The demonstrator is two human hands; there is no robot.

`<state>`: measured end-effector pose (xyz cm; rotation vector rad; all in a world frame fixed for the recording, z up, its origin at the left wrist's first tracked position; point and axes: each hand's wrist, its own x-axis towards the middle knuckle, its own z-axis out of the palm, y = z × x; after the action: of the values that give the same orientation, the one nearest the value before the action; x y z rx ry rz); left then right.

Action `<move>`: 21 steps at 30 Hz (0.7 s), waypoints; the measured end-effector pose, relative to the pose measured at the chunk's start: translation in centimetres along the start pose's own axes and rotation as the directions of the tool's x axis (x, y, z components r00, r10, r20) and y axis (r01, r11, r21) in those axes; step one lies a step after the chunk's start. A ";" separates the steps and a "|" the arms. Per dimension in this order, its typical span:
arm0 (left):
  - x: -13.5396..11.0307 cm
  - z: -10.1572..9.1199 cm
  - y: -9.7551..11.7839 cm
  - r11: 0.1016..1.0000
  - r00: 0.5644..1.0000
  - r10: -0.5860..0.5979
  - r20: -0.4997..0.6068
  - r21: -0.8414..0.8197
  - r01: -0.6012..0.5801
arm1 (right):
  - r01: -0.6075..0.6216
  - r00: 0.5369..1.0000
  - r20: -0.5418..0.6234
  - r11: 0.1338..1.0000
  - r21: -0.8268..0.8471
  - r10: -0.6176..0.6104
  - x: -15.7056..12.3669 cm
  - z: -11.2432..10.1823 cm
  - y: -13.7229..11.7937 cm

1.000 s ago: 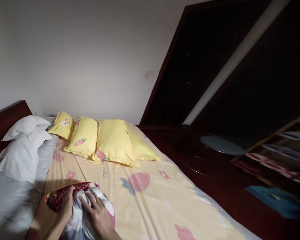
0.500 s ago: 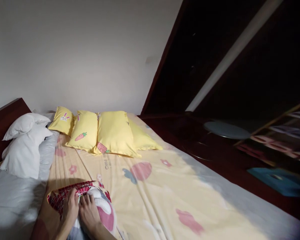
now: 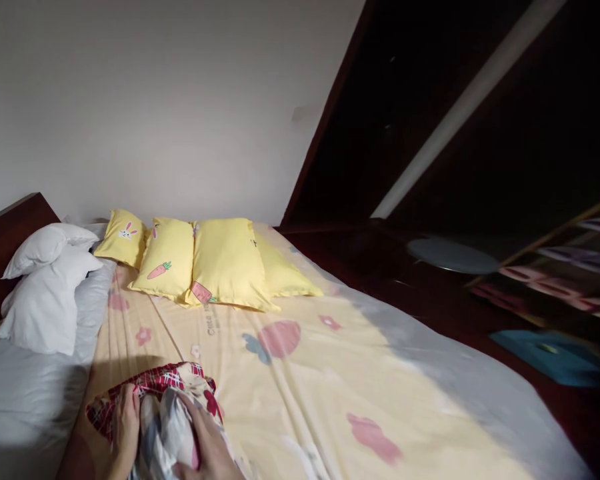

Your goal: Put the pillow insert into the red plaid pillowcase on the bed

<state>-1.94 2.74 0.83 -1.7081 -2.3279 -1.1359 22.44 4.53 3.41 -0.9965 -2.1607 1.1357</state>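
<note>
A red plaid pillowcase (image 3: 153, 379) with a pale, patterned side lies bunched at the near edge of the bedspread. Inside its folds is a crumpled white and grey stuffed bundle (image 3: 173, 427), whose exact kind I cannot make out. My left hand (image 3: 126, 420) is closed along the left side of the opening, gripping the plaid fabric. On the other side my right hand (image 3: 209, 437) curls around the white bundle, thumb low and fingers partly hidden by it.
Several yellow pillows (image 3: 227, 260) with rabbit and carrot prints stand along the wall side of the bed. White pillows (image 3: 50, 293) lean by the dark headboard (image 3: 23, 217). A round grey stool (image 3: 453, 255), a shoe rack (image 3: 555, 283) and a teal board (image 3: 545, 357) are at right.
My hands have moved apart; the right one has shifted right and down. More of the white and grey bundle shows between them, and the pillowcase's pink print is mostly covered.
</note>
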 end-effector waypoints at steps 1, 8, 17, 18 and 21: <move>0.1 0.0 -0.1 0.998 0.999 -0.044 0.010 -0.035 0.044 | 0.012 1.000 0.006 1.000 0.012 -0.012 -0.2 0.9 -0.2; -0.1 -1.4 -2.2 0.975 0.970 -0.171 0.173 -0.109 0.191 | 0.324 0.932 0.251 0.910 -0.257 -0.261 3.1 4.5 -2.5; -2.4 -0.6 -2.4 0.996 0.982 0.017 0.190 0.082 -0.033 | 0.115 0.992 0.006 0.865 -0.489 -0.128 5.6 8.2 -1.1; -2.3 -0.5 -2.6 0.992 0.981 0.038 0.190 0.110 -0.060 | 0.080 0.992 -0.054 0.889 -0.451 -0.117 5.3 7.8 -0.8; -1.7 -0.4 -3.3 0.979 0.968 0.099 0.232 0.152 -0.136 | 0.046 0.972 -0.189 0.905 -0.422 -0.137 4.0 6.5 0.1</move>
<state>-4.22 0.77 -1.39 -1.9698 -2.3256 -0.7394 15.55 4.60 0.29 -1.1205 -2.2877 0.4983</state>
